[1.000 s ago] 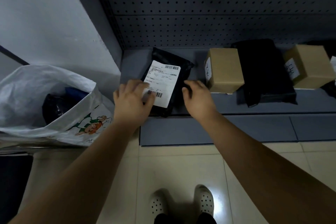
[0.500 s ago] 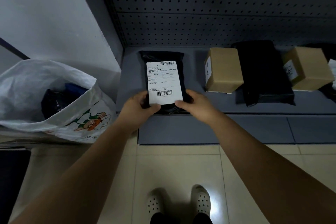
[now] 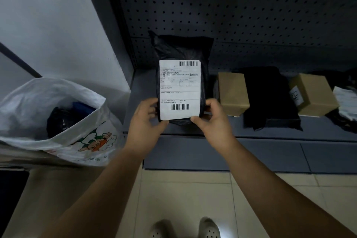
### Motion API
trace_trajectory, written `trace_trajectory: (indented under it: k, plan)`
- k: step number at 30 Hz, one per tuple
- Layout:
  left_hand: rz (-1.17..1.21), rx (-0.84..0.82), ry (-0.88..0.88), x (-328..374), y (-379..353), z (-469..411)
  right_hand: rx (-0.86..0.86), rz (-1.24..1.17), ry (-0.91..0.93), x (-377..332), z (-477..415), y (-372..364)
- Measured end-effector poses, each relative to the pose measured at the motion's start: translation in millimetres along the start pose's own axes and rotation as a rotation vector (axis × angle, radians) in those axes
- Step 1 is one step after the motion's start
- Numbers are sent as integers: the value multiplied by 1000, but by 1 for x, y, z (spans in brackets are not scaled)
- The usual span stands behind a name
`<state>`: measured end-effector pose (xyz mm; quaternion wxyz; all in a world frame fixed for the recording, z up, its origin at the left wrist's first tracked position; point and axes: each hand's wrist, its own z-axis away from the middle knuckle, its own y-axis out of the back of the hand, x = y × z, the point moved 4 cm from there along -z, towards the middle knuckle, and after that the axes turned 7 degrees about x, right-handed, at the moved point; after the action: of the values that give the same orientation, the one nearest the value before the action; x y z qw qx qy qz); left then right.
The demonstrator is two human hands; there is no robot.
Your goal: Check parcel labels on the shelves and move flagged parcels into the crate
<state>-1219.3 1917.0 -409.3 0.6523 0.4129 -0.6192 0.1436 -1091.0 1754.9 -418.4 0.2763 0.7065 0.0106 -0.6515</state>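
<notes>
I hold a black plastic parcel (image 3: 179, 48) upright above the left end of the bottom shelf (image 3: 270, 133). Its white label (image 3: 179, 87) with two barcodes faces me. My left hand (image 3: 145, 120) grips its lower left corner and my right hand (image 3: 214, 120) grips its lower right corner, thumbs on the label's bottom edge. Still on the shelf to the right are a brown box (image 3: 233, 92), a flat black parcel (image 3: 268, 96) and a second brown box (image 3: 313, 94).
A white woven sack (image 3: 58, 121) with a cartoon print stands open on the floor at the left, dark parcels inside. A perforated back panel (image 3: 251, 15) rises behind the shelf. More parcels (image 3: 345, 102) lie at the far right. My shoes (image 3: 185, 228) are on beige tiles.
The black parcel lay flat and askew on the shelf a second ago. Both hands took hold of it, squared it, and lifted it upright toward me.
</notes>
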Motion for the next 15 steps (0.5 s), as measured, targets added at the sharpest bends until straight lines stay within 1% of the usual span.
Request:
trace_trajectory:
  k: [7,15]
  plan:
    - [24,18,-41,13,3,16,36,-18,124,-11,17,10]
    - [11,26,-50,11,7,29,56,53,178,-13,34,13]
